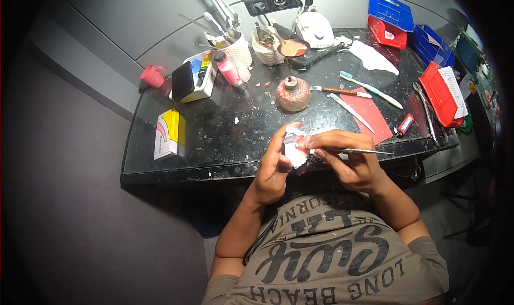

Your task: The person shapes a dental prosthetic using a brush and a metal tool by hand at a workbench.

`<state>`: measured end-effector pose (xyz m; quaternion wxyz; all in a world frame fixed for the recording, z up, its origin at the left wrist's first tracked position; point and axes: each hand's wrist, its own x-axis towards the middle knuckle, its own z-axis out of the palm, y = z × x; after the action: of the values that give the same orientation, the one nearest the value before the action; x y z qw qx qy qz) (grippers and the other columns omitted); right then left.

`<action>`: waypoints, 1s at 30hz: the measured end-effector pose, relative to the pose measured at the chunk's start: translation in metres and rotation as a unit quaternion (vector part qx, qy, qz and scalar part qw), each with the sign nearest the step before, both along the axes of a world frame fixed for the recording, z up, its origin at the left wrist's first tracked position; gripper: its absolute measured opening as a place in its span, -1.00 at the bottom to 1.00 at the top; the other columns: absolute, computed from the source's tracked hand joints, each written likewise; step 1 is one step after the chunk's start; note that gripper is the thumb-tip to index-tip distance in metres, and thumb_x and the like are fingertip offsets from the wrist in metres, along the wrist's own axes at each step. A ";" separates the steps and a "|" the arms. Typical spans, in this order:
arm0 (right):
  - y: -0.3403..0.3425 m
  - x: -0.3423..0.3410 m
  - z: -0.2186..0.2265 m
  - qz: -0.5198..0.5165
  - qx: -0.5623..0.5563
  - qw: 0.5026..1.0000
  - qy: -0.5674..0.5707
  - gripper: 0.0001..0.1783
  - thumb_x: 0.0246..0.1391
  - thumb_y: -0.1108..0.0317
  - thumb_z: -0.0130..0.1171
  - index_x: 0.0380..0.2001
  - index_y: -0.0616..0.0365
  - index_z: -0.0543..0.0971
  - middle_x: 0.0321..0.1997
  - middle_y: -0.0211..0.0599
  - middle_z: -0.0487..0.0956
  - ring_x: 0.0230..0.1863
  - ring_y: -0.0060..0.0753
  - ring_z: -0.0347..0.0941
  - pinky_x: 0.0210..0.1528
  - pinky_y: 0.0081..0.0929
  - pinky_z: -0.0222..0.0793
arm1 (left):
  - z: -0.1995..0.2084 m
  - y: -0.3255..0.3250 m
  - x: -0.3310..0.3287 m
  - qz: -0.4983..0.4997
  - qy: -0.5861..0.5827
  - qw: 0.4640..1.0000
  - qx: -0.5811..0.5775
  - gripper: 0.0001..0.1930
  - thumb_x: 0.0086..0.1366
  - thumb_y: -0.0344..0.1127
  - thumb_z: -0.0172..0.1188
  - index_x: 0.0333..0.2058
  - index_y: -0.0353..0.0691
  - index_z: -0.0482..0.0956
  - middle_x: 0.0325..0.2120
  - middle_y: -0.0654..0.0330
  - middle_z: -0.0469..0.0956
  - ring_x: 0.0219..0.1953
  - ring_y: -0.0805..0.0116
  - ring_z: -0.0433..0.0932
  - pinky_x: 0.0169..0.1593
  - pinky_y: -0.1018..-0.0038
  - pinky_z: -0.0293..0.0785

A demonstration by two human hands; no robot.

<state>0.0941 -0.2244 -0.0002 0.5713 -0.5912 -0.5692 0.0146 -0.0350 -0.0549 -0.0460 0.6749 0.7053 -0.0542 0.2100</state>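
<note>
My left hand [271, 172] is closed around a white plaster dental cast [294, 156] with pink wax on it, held up just past the table's near edge. A slim metal carving tool [369, 151] is pinched in my right hand [350, 163], its shaft pointing out to the right. The tool's working end meets the pink part of the cast, but the fingers partly hide it. Beyond my hands stands a round, wax-smeared spirit burner [293, 95] with a metal top. A pink wax sheet [375, 124] lies to the right, under a pale-handled spatula [351, 112].
Around the burner lie a wooden-handled wax knife [342, 91], a toothbrush [372, 90], a red lighter [405, 124] and pliers [425, 112]. Red bins [440, 93] line the right edge. A small pan [293, 48], pink bottle [227, 69], phone [183, 81] and yellow-white box [168, 134] stand farther off.
</note>
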 end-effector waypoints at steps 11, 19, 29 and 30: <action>0.000 0.000 0.000 0.017 0.007 0.999 0.043 -0.87 0.15 0.56 0.23 -0.22 0.31 0.66 -0.23 -0.10 0.69 -0.22 -0.30 0.66 -0.14 -0.45 0.54 | 0.005 0.000 -0.002 -0.051 0.007 0.994 -0.094 -0.11 0.38 0.25 -0.01 0.36 -0.43 0.03 -0.03 0.08 0.47 -0.28 0.40 0.51 -0.23 0.49 0.47; 0.001 0.002 -0.007 0.037 0.000 0.997 0.067 -0.86 0.15 0.55 0.24 -0.22 0.33 0.66 -0.23 -0.09 0.69 -0.23 -0.35 0.64 -0.16 -0.47 0.53 | 0.006 0.001 -0.001 -0.064 0.006 0.990 -0.124 -0.17 0.42 0.17 -0.01 0.34 -0.46 0.05 -0.01 0.04 0.47 -0.29 0.33 0.51 -0.27 0.45 0.47; 0.002 0.001 -0.009 0.029 0.000 0.996 0.088 -0.87 0.16 0.55 0.23 -0.22 0.34 0.66 -0.24 -0.11 0.69 -0.24 -0.37 0.64 -0.16 -0.48 0.52 | 0.006 -0.001 -0.001 -0.062 -0.004 0.989 -0.134 -0.15 0.40 0.19 0.01 0.34 -0.47 0.06 -0.05 0.03 0.49 -0.33 0.34 0.51 -0.29 0.46 0.47; 0.004 0.001 -0.010 0.026 0.017 0.995 0.098 -0.87 0.16 0.54 0.24 -0.22 0.33 0.66 -0.24 -0.12 0.69 -0.24 -0.38 0.64 -0.17 -0.49 0.52 | 0.006 -0.001 -0.001 -0.069 -0.005 0.987 -0.146 -0.14 0.39 0.20 0.01 0.34 -0.47 0.06 -0.05 0.03 0.49 -0.34 0.34 0.51 -0.29 0.46 0.47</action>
<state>0.0953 -0.2204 -0.0099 0.6334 -0.5625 -0.5257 0.0774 -0.0361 -0.0559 -0.0403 0.7831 0.5928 -0.0753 0.1723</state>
